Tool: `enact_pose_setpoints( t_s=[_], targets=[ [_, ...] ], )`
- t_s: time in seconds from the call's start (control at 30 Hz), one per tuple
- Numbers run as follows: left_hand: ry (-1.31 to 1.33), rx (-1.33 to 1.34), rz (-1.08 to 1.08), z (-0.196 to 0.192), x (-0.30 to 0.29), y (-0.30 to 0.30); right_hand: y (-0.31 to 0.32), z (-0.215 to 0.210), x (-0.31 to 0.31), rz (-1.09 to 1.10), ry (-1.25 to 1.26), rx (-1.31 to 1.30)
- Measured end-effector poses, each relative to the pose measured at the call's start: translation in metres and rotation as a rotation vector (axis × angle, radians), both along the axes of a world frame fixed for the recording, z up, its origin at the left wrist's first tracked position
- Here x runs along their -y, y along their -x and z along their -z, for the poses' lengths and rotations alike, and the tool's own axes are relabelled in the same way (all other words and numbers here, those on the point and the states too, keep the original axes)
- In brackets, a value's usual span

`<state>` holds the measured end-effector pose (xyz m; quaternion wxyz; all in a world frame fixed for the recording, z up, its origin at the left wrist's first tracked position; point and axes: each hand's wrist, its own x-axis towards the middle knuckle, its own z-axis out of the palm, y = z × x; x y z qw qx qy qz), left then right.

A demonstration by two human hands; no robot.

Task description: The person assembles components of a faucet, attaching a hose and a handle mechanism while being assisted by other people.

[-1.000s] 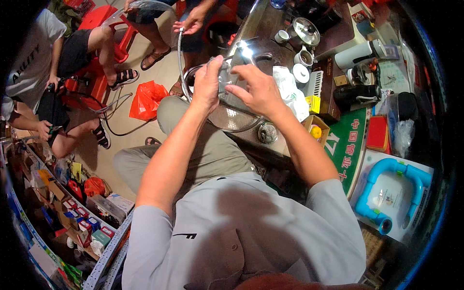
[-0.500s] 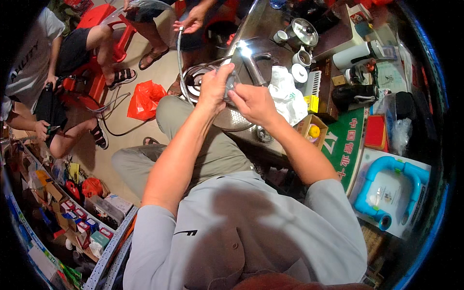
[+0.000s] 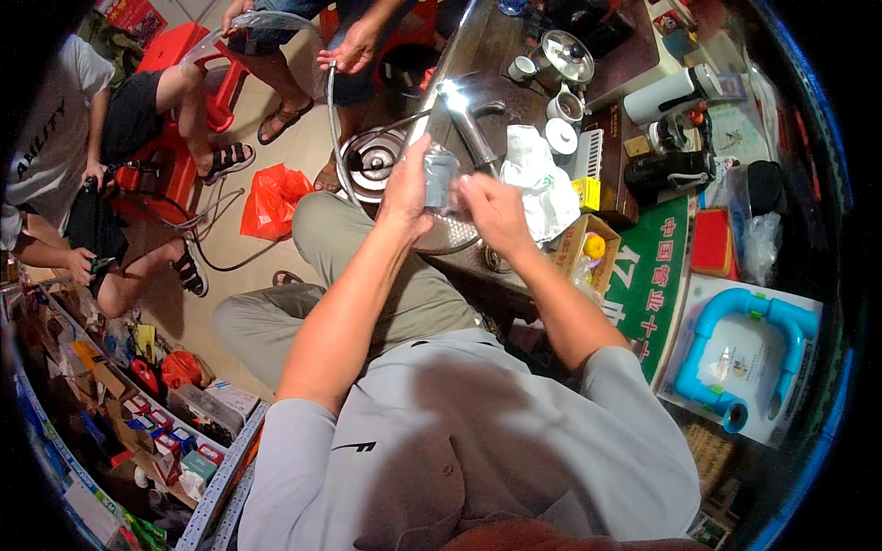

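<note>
My left hand (image 3: 407,191) is closed round a small clear plastic packet (image 3: 443,178) with something grey inside, whose kind I cannot make out. Its thumb points up along the packet's side. At the packet's right edge is my right hand (image 3: 496,216), fingers curled into a pinch; whether they grip the plastic is too blurred to tell. Just beyond, a chrome faucet (image 3: 471,133) lies on the table. A round metal sink drain (image 3: 375,163) sits left of my left hand. Below the packet, a dimpled metal surface (image 3: 447,234) shows partly.
Another person's hand (image 3: 354,48) holds a grey hose (image 3: 332,115) at the upper left. Right of the faucet lie a white plastic bag (image 3: 537,184), a lidded pot (image 3: 565,57) and a small box (image 3: 588,257). A red bag (image 3: 276,200) rests on the floor; blue pipes (image 3: 712,344) stand right.
My hands have drawn apart, the right one moving right, so the packet between them shows more. The other person's hand with the hose has shifted slightly left and down.
</note>
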<state>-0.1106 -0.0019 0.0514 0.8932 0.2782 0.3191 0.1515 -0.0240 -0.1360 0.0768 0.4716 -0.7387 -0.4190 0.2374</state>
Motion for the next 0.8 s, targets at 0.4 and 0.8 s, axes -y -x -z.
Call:
enact_pose_setpoints(
  t_s=[0.4, 0.8],
  targets=[
    [-0.251, 0.043, -0.142, -0.014, -0.004, 0.010, -0.009, -0.041, -0.023, -0.067, -0.013, 0.341],
    [-0.575, -0.072, -0.014, -0.012, 0.007, 0.020, -0.014, -0.034, -0.019, -0.030, -0.086, 0.536]
  ],
)
